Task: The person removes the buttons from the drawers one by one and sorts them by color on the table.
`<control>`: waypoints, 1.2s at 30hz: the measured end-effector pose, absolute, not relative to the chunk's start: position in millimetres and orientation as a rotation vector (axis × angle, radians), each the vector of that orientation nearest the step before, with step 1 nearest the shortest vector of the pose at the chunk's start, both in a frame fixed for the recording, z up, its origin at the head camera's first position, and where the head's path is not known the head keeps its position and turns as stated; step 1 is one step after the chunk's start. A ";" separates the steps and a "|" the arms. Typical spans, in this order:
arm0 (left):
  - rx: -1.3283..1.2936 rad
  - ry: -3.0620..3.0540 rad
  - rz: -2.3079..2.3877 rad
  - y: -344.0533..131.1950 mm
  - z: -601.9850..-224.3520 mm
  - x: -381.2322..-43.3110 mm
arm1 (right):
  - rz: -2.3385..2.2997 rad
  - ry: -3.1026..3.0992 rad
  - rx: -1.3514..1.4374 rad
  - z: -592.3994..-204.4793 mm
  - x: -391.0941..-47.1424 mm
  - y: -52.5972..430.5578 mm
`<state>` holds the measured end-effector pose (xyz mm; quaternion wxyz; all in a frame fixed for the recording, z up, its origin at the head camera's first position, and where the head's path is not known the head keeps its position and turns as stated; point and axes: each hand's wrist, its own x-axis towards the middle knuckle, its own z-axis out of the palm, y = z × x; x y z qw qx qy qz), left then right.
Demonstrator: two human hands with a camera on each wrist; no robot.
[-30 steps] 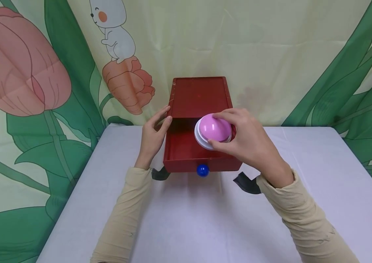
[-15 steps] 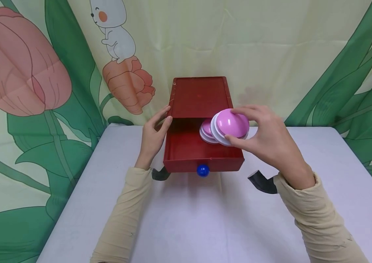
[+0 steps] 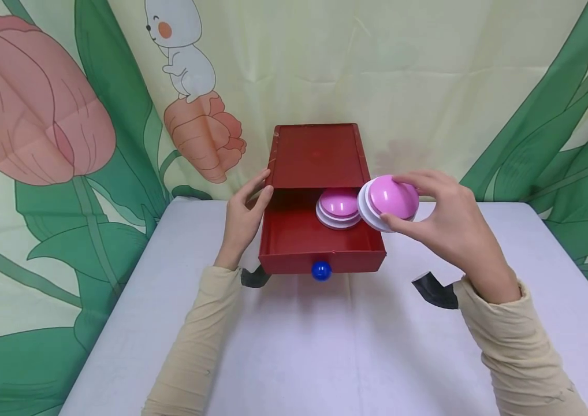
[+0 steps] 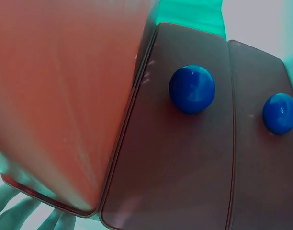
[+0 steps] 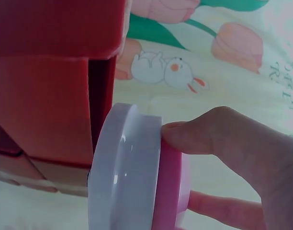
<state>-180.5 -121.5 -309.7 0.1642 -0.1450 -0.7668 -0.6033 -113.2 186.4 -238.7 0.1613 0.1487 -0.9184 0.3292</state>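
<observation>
In the head view, my right hand (image 3: 455,222) pinches a pink-domed push button (image 3: 394,197) with a white base, just right of the pulled-out drawer (image 3: 294,242). Its right wrist view shows the thumb at the edge of the pink dome (image 5: 170,187). A second pink push button (image 3: 339,203) lies inside the drawer at its right side, its edge overlapped by the held one. My left hand (image 3: 242,222) rests against the left side of the red cabinet (image 3: 317,153), fingers extended; its fingertips (image 4: 22,211) show at the lower left of the left wrist view.
A blue knob (image 3: 321,270) sticks out from the drawer front. Lower drawer fronts (image 4: 175,153) with blue knobs show in the left wrist view. The cabinet stands on a white-covered table (image 3: 294,358) before a printed cloth (image 3: 429,86).
My right hand has moved right with the push button, from over the drawer to beyond its right edge. The second button has come into sight. My left hand stays put.
</observation>
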 end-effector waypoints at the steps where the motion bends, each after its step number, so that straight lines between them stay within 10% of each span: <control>1: -0.418 -2.185 -1.717 -121.5 -309.5 -180.6 | 0.936 -2.619 0.419 -239.8 -113.1 189.2; 36: -0.441 -2.135 -1.713 -127.3 -336.6 -201.2 | 0.985 -2.780 0.225 -301.9 -137.1 244.1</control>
